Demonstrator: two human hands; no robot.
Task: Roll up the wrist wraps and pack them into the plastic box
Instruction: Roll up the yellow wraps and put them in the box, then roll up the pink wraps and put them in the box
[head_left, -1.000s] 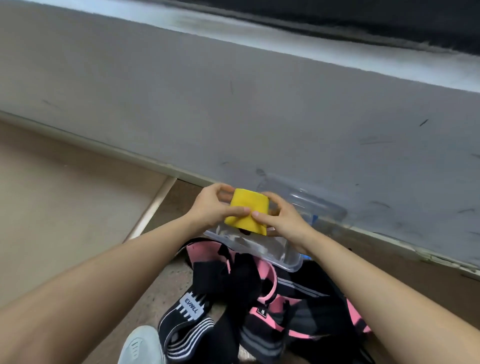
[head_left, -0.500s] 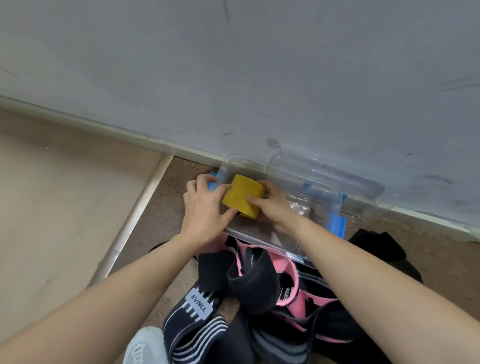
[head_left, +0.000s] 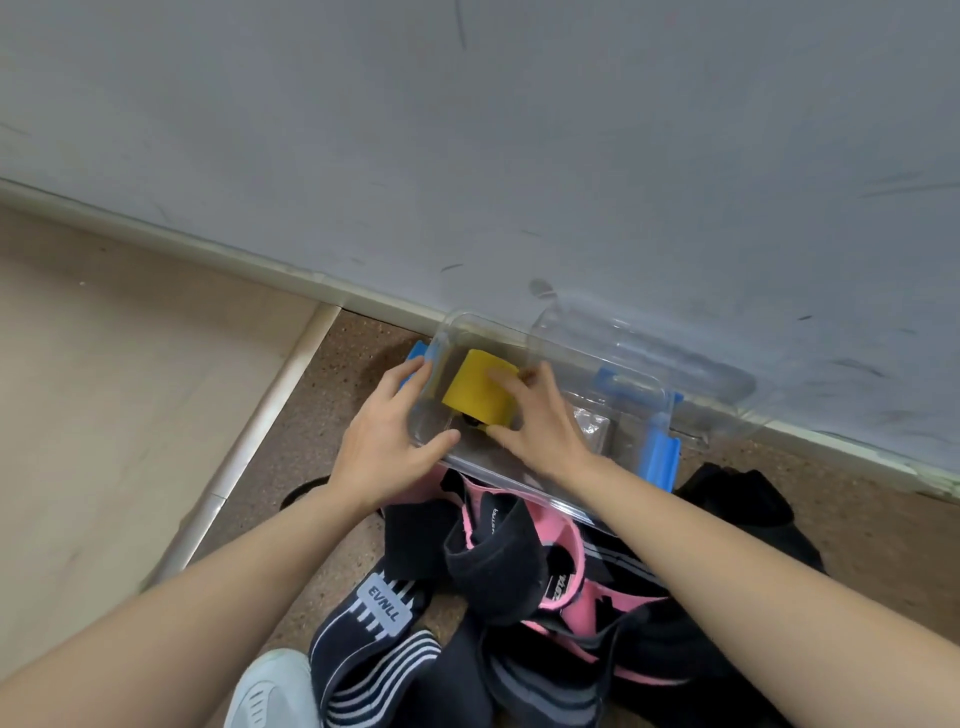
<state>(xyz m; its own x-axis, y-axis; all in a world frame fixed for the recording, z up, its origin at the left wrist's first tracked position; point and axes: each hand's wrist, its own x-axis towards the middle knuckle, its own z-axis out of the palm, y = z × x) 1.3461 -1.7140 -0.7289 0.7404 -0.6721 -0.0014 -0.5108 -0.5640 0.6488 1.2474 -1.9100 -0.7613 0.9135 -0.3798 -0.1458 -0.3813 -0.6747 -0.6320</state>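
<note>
A clear plastic box with blue latches stands open on the speckled floor against the grey wall. A rolled yellow wrist wrap sits in the box's left end. My right hand reaches into the box and pinches the roll, fingers on top and thumb at its near edge. My left hand holds the box's left front corner, thumb on the rim. Several unrolled black and pink wraps lie heaped in front of the box, with a black striped wrap at the near left.
The clear lid leans between box and wall. A small plastic packet lies inside the box to the right. A pale raised floor panel runs along the left. A light shoe toe shows at the bottom edge.
The yellow roll went from above the box's near rim down into its left end. My left hand left the roll and took the box's corner. My view tilted down.
</note>
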